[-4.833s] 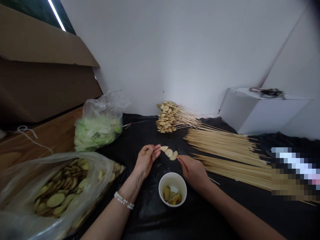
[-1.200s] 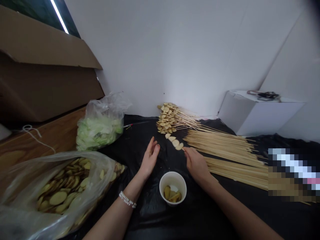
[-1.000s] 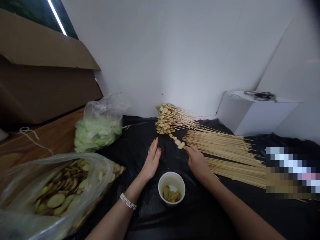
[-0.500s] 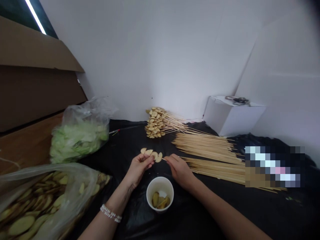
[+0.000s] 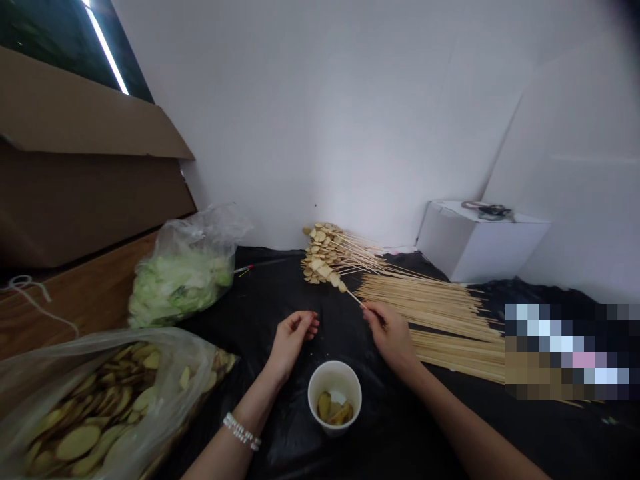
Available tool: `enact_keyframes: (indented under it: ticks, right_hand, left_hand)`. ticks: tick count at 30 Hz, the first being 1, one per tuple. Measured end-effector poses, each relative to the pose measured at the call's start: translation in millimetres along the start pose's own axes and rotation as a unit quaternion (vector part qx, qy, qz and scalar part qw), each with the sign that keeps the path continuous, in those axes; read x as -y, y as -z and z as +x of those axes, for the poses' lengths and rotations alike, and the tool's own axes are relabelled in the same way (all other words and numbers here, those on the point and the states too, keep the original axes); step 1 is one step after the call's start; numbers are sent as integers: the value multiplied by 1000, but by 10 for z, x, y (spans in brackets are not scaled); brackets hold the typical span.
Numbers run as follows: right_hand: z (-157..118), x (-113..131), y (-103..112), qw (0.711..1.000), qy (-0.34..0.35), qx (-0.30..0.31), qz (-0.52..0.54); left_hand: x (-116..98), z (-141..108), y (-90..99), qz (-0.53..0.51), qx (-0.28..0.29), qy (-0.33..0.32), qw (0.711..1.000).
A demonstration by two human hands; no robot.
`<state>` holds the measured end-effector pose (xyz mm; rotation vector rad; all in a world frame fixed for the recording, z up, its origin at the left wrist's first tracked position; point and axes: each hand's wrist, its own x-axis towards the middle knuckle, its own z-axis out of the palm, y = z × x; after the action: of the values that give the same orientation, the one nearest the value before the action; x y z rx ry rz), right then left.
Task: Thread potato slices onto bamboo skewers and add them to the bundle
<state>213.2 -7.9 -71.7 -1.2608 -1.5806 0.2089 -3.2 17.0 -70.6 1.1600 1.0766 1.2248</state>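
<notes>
Between the thumb and fingers of my right hand [image 5: 393, 333] is the bare end of a wooden skewer [image 5: 355, 298]. Several pale potato slices [image 5: 327, 273] are threaded on its far part, which points up and left in front of the pile of filled skewers [image 5: 320, 243]. My left hand [image 5: 294, 340] is curled closed, apart from the skewer, and nothing shows in its fingers. Just below and between the hands stands a white cup [image 5: 313, 400] with a few potato pieces [image 5: 334, 410] inside. Loose bare skewers [image 5: 425, 297] lie in two bundles beside my right hand.
An open plastic bag [image 5: 200, 347] of potato slices [image 5: 80, 440] lies at the lower left. Behind it stands a clear bag of cut green vegetable [image 5: 175, 283]. A pen [image 5: 245, 269] lies near the wall. At the back right is a white box [image 5: 480, 240]; a cardboard box [image 5: 90, 200] is at left.
My left hand has let go of the potato slices and drawn its fingers in. My right hand has moved the skewer up and away, toward the filled pile. The view has shifted slightly.
</notes>
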Motion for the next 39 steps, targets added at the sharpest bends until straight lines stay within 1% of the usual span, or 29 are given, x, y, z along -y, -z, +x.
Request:
enact_keyframes:
  ticks: [3,6,8,10,13,17,19,22,24,27,31,35,39]
  right_hand:
    - [39,-121,134,999,-35,1,3]
    - [152,-258,306,999,-32,23,-37]
    - [321,-321,394,997,-22,29,-75]
    - [573,-359,415,993,-20,17,-111]
    - [1050,-399,300,991,-25,-5,-134]
    - [1669,-472,8,987,-29,-19,-159]
    - [1909,-518,-129,984,-28,-16,-173]
    - [2160,-590,-293,980,-26,-5,-198]
    - [2260,-636,-378,977,-28,6,-213]
    - [2334,-688,-469,972,-31,30,-230]
    - [2362,-692,-500,968,-27,59,-242]
    - [2370,-608,-391,968,-12,54,-245]
    - [2248,-501,-136,971,1,39,-234]
  left_hand:
    - [89,44,-4,48,17,1,999]
    - [151,79,3,65,29,-4,997]
    - [170,84,5,77,32,-4,996]
    - [180,80,4,92,32,-6,995]
    - [197,74,7,115,34,-14,993]
    - [245,87,32,127,38,-2,991]
    - [272,95,49,131,36,3,991]
    - [306,101,67,143,37,0,989]
    - [319,98,71,148,37,1,988]
    - [317,87,63,139,35,11,990]
    - [295,77,49,135,32,20,990]
    - [275,82,46,133,29,14,991]
    - [221,80,37,137,36,4,990]
